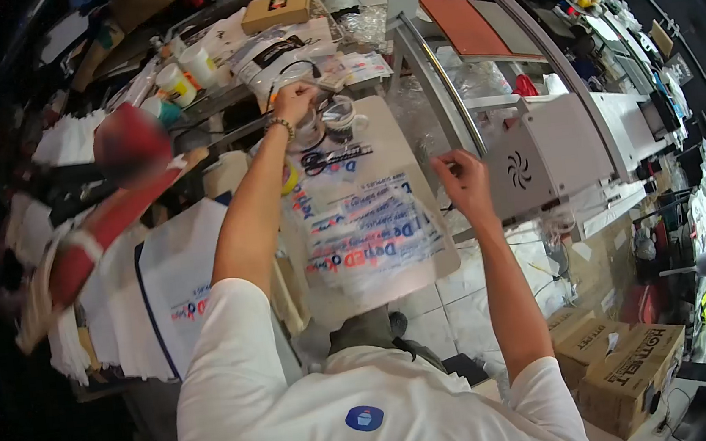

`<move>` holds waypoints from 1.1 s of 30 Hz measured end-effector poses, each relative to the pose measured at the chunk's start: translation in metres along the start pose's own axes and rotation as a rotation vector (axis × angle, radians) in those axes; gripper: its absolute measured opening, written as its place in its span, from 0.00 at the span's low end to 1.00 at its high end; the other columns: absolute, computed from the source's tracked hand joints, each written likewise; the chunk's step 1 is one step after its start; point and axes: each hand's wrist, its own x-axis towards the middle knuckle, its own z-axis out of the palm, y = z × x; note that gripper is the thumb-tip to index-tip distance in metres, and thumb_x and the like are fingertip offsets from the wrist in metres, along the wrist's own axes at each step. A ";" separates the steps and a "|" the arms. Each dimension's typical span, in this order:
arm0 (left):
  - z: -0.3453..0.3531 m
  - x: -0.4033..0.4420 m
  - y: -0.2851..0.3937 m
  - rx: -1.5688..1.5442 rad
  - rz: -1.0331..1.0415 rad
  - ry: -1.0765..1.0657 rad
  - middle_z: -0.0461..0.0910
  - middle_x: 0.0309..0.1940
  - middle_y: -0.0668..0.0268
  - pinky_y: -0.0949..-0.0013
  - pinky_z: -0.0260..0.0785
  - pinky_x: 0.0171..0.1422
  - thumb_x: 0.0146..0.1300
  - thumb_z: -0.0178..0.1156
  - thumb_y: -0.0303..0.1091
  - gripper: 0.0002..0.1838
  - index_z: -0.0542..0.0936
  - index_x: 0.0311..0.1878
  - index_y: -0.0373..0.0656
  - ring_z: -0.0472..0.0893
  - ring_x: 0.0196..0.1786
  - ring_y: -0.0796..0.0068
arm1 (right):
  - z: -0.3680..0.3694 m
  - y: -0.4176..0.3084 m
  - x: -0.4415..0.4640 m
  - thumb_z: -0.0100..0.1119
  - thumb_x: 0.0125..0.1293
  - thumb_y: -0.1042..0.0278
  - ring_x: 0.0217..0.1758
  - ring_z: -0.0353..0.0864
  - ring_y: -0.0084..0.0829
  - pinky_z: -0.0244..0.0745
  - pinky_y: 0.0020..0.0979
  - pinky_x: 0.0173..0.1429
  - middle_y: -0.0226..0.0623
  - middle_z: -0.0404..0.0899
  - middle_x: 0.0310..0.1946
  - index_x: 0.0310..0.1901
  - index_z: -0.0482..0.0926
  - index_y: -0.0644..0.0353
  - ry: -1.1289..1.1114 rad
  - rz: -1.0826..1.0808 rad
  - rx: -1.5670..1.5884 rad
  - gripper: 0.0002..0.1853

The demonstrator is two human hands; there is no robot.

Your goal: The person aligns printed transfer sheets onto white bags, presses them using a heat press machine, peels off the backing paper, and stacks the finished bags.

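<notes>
My left hand (295, 103) reaches over the far end of a pale board (387, 136), fingers pinched; what they hold, if anything, I cannot make out. Just below it stands a clear cup-like container (308, 131), beside a patterned mug (338, 122) with a white handle. Black-handled scissors (313, 163) lie nearer me, next to a yellow tape roll (289, 178). Printed plastic bags (371, 231) with blue and red lettering cover much of the board. Off the board's right edge, my right hand (463, 183) hovers with fingers loosely bent and apart, seemingly holding nothing.
A grey machine housing (534, 156) with a metal rail stands close on the right. White tubs (176, 85) and a cardboard box (276, 11) sit on the cluttered bench behind. A blurred red object (131, 144) is at left. Cartons (631, 372) stand at lower right.
</notes>
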 end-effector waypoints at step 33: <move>-0.035 -0.024 0.010 -0.237 -0.192 0.123 0.85 0.46 0.65 0.73 0.75 0.51 0.70 0.63 0.33 0.12 0.82 0.52 0.37 0.82 0.46 0.80 | 0.199 0.074 0.217 0.67 0.65 0.66 0.45 0.77 0.33 0.72 0.34 0.52 0.45 0.78 0.44 0.55 0.77 0.66 0.150 0.096 0.262 0.20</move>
